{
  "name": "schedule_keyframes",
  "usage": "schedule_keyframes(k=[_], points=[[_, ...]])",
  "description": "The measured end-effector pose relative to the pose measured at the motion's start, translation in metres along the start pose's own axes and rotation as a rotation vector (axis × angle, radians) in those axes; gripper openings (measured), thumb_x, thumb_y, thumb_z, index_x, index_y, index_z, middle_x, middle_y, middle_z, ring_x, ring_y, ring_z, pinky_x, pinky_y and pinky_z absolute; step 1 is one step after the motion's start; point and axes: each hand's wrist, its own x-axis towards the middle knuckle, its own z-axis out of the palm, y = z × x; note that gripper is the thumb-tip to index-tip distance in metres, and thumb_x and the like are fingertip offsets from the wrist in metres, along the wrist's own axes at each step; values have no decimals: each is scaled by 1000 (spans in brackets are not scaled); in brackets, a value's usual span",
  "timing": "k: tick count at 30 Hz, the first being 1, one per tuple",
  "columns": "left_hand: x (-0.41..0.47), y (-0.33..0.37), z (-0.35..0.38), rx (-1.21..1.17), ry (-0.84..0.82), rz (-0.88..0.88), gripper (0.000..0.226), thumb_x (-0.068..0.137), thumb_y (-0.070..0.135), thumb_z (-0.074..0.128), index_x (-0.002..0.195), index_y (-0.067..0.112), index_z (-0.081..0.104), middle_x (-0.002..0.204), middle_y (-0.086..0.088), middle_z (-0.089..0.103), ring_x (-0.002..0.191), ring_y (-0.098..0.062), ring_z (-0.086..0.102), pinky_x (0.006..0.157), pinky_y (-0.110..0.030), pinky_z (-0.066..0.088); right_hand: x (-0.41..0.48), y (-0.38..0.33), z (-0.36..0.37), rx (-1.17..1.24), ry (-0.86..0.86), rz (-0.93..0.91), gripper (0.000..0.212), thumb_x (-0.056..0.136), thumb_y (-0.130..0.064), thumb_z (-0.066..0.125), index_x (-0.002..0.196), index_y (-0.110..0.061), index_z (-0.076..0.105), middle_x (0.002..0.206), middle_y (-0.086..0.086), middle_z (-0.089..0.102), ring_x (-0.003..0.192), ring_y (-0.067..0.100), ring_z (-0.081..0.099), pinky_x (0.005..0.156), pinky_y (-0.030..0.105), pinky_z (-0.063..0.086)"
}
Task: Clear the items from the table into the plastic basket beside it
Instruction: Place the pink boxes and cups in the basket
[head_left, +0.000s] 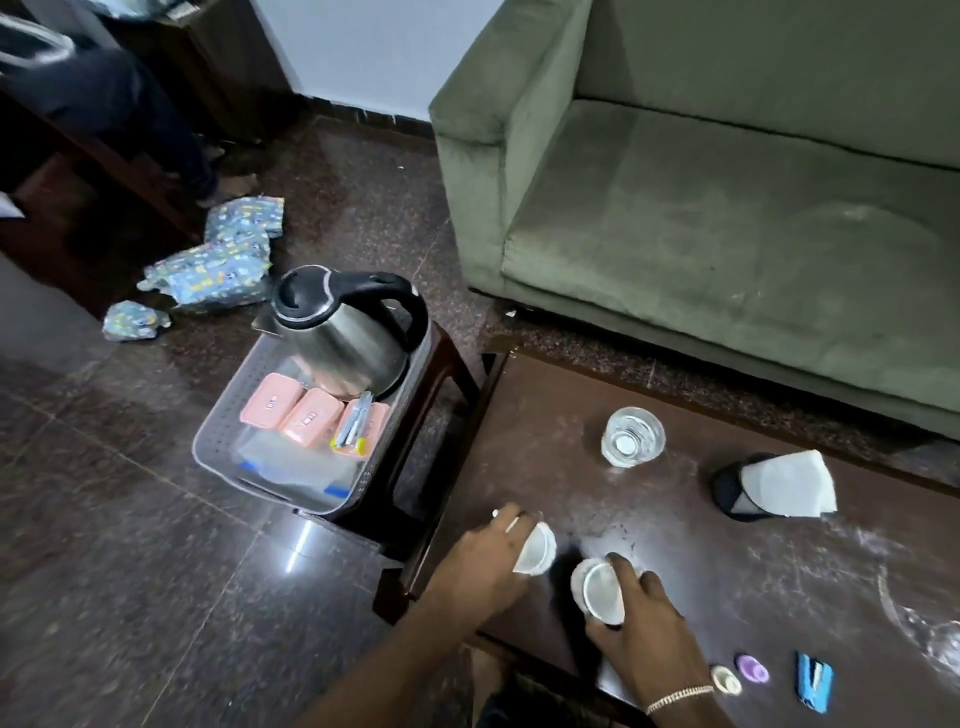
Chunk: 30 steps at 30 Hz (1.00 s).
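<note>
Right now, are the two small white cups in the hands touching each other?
Apart. The head view shows dark table between the left hand's small white cup and the right hand's cup.

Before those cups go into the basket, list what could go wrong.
1. The basket is already crowded by the kettle and pink boxes; cups dropped in may tip or bounce out.
2. Each hand, left and right, holds a white cup by its rim; a loose grip could slip.
</note>
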Motion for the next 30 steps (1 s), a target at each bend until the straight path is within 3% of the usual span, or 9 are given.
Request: schedule_keyframes(k=[2, 5, 11, 15, 23, 27, 30], points=[[-14, -19, -34, -63, 69, 1, 70, 88, 28, 62, 154, 26, 38, 159, 6, 35, 134, -23, 54, 108, -36, 46, 1, -32, -14, 64, 59, -50, 73, 66, -48, 74, 134, -36, 51, 109, 1, 58, 88, 29, 69, 66, 36, 54], [-38, -58, -89, -72, 159, -33, 72, 86, 29, 68, 153, 26, 42, 156, 6, 40, 129, -24, 60, 104, -36, 49, 7, -88, -30, 151, 151, -210, 66, 62, -37, 79, 125, -28, 60, 105, 4, 66, 87, 31, 69, 66, 38, 56], [-85, -156, -174, 63, 217, -232, 73, 83, 29, 77, 149, 29, 47, 148, 3, 44, 103, -30, 70, 91, -37, 54, 18, -213, -42, 332, 101, -443, 69, 65, -46, 72, 130, -42, 48, 115, -4, 60, 101, 26, 65, 79, 39, 56], [-99, -217, -201, 112, 187, -325, 71, 81, 29, 80, 146, 28, 50, 145, 3, 49, 112, -28, 68, 90, -38, 56, 30, -286, -28, 256, 64, -554, 69, 70, -53, 68, 133, -40, 43, 108, 2, 59, 98, 29, 63, 77, 35, 52], [-90, -273, -200, 123, 106, -362, 71, 74, 40, 84, 137, 26, 54, 139, 3, 54, 116, -26, 65, 89, -38, 55, 52, -360, 26, 37, -52, -562, 64, 78, -46, 68, 129, -21, 39, 113, 15, 59, 104, 36, 61, 80, 41, 51], [-75, -284, -193, 106, 78, -400, 74, 72, 35, 85, 138, 25, 54, 140, 2, 52, 117, -26, 64, 92, -39, 55, 58, -365, 44, -49, -113, -518, 88, 81, -42, 72, 148, -12, 24, 123, 21, 57, 109, 38, 60, 84, 43, 52], [-65, -290, -188, 87, 56, -409, 76, 71, 31, 88, 139, 25, 55, 141, 0, 50, 118, -26, 63, 94, -37, 55, 60, -367, 49, -78, -122, -498, 82, 83, -40, 72, 147, -12, 27, 124, 19, 57, 110, 37, 60, 85, 42, 53]])
